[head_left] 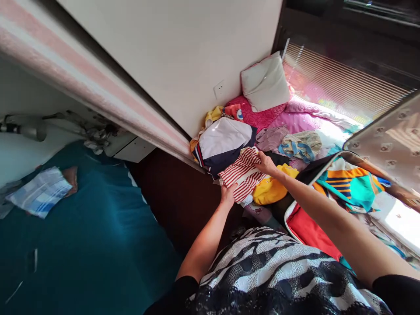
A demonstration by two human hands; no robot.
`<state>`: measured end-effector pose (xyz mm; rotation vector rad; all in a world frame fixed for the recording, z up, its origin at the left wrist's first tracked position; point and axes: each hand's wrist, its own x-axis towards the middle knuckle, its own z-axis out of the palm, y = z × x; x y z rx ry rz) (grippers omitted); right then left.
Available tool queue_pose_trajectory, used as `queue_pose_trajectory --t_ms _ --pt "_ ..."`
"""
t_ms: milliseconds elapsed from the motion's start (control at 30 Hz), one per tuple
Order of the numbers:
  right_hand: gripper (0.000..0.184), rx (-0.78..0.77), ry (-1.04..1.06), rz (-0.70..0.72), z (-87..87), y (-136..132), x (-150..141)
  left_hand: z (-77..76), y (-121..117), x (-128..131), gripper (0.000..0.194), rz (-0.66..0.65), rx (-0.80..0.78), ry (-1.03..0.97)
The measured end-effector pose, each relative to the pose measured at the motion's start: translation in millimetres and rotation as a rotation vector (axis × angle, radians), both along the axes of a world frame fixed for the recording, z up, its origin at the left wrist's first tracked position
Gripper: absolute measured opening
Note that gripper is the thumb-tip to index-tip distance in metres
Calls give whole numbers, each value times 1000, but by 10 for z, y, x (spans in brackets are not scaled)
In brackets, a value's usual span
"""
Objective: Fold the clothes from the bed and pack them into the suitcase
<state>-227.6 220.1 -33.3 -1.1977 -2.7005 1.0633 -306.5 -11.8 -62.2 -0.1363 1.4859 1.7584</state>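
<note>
A red-and-white striped garment [241,171] lies on a pile of clothes on the bed. My left hand [229,193] grips its near edge with fingers closed. My right hand [266,163] pinches its far right edge. Just right of it sits a yellow garment [273,190]. Behind it lies a white-and-navy garment [221,142]. An open suitcase [377,144] with colourful clothes, among them an orange-and-teal striped piece [351,181], stands at the right.
A white pillow [265,83] leans in the far corner on pink bedding [295,118]. A white wall with a socket [219,89] runs behind. At the left lies a teal bed cover [88,236] with a folded blue-white cloth [41,192].
</note>
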Motion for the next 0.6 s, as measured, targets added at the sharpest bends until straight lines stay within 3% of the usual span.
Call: queue_pose_trajectory --t_ms 167,300,467,600 --pt "30 -60 160 -106 380 -307 445 304 -147 -170 64 -45 -102 -6" --pt "26 -91 360 -280 655 -550 1085 551 -81 -73 80 -243 -22 -5" --pt "27 -88 510 -560 918 -884 2153 863 259 492 82 -555 45 -9" --pt "32 -16 544 -780 1020 -1209 3053 963 558 1163 74 -828 60 -47"
